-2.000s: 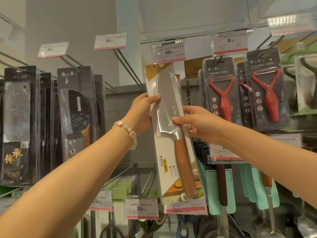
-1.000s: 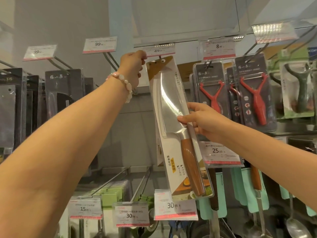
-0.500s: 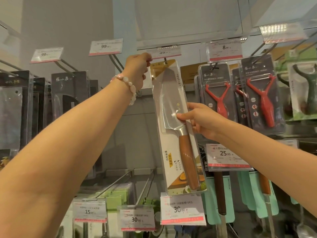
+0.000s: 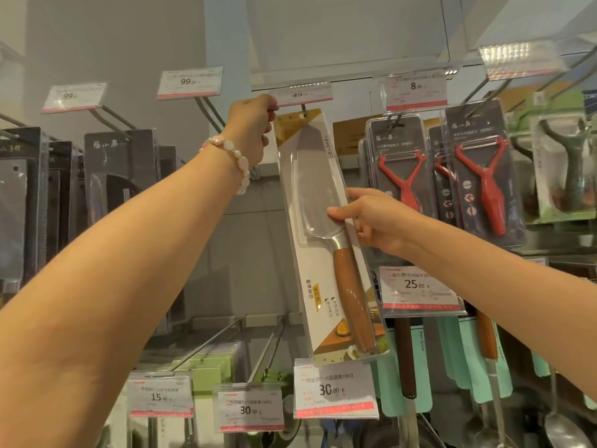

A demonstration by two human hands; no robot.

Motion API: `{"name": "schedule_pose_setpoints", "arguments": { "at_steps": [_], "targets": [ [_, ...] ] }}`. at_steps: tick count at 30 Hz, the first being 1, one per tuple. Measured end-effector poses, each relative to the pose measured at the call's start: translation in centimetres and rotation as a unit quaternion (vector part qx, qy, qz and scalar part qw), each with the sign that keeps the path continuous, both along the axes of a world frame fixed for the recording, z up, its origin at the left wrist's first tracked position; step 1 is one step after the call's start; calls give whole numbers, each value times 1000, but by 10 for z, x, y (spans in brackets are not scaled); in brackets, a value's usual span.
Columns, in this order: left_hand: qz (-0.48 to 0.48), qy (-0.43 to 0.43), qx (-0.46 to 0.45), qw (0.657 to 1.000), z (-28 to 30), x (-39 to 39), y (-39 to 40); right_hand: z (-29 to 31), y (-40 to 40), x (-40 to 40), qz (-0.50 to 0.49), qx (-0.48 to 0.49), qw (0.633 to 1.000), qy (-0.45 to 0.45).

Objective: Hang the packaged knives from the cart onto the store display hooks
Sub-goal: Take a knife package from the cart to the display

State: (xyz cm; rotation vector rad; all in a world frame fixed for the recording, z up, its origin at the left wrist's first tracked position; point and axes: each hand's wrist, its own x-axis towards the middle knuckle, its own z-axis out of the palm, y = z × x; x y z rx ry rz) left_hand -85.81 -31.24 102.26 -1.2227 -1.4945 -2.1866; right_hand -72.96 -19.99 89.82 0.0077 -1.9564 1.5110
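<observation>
A packaged knife (image 4: pixel 319 195) with a steel blade and wooden handle sits in a clear blister on a white card, held up in front of the display. Its hang hole is right at the tip of the display hook (image 4: pixel 303 107) under the 49.00 price tag (image 4: pixel 303 93). My right hand (image 4: pixel 371 221) pinches the pack's right edge near the blade's heel. My left hand (image 4: pixel 250 127), with a bead bracelet, is raised at the pack's top left corner, fingers closed on the edge of the price tag.
Dark boxed knives (image 4: pixel 119 176) hang on hooks at the left under 99.00 tags. Red peelers (image 4: pixel 481 176) in blister packs hang close on the right. Lower rows carry price tags (image 4: pixel 334 389), green packs and teal-carded utensils (image 4: pixel 458 357).
My left hand left the pack's side and rose to the 49.00 tag. The pack has been lifted so that its top reaches the hook, with my right hand still holding it.
</observation>
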Motion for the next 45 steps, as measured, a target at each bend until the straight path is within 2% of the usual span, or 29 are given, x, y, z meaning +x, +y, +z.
{"name": "schedule_pose_setpoints", "arguments": {
  "at_steps": [13, 25, 29, 32, 35, 38, 40, 45],
  "targets": [
    [-9, -9, 3, 1000, 0, 1, -1, 3, 6, -8, 25, -86, 996, 19],
    [-25, -12, -1, 1000, -7, 1, 1, 17, 14, -29, -41, -88, 995, -23],
    [-87, -5, -49, 995, -22, -11, -1, 22, 24, -46, -62, -83, 994, -38],
    [-54, -62, -61, 995, -48, -23, 7, 22, 35, -63, -84, -64, 993, -51],
    [6, -63, -184, 981, -82, -38, 19, 20, 38, -74, -106, -47, 991, -60],
    [-46, -70, -344, 935, -108, -45, 29, 17, 40, -83, -119, -27, 989, -79],
    [-52, -59, -399, 913, -120, -45, 37, 15, 43, -87, -122, -19, 988, -94],
    [-24, -63, -341, 937, -134, -53, 62, 19, 49, -83, -140, 45, 978, -151]
  ]
}}
